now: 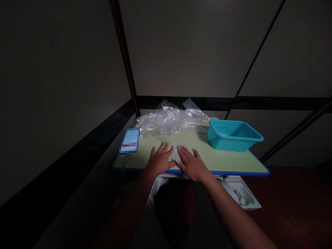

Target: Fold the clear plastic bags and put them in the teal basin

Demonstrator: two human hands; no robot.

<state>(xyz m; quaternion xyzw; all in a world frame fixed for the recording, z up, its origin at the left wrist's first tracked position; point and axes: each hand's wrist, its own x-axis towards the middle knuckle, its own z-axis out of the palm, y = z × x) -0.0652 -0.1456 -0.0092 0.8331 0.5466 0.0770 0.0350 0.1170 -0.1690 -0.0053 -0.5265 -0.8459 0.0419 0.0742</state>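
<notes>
My left hand (161, 160) lies palm down near the front edge of the yellow-green table (233, 162), its fingers spread. Beside it on the right, my right hand (191, 162) is also flat with its fingers stretched out. Between the two hands shows a small whitish, roundish flat piece (175, 155), with fingertips of both hands at its edges. Whether anything more lies under the palms is hidden. Crumpled clear plastic (169, 119) spreads across the back of the table, beyond my fingers.
A turquoise plastic basin (230, 143) stands at the table's right. At the left edge lies a pixelated blue item (130, 140). Below the tabletop, at the right, a white open drawer or box (243, 195) holds small items. Panelled walls rise behind and at the left.
</notes>
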